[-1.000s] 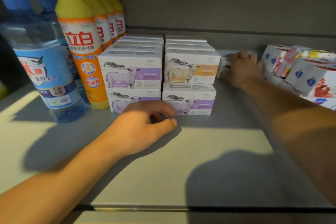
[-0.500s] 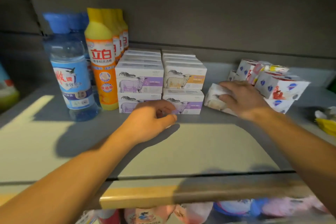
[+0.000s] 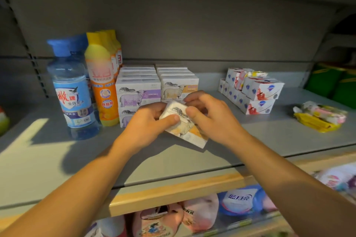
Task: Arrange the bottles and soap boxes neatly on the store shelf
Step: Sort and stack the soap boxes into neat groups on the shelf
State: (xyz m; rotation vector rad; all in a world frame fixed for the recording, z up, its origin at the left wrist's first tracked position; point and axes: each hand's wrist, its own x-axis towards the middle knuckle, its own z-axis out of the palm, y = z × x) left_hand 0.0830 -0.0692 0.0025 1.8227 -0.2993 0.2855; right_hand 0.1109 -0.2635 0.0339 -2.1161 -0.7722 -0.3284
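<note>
A soap box (image 3: 185,121) was held tilted just in front of the stacked sheep-print boxes (image 3: 138,92), pinched by the left hand (image 3: 148,123) and right hand (image 3: 210,117) together — judged light, stiff cardboard, crushable, best gripped along its short edges.

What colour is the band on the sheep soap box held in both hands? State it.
Orange, on a white soap box printed with a sheep, gripped by the left hand and right hand; head view.
</note>
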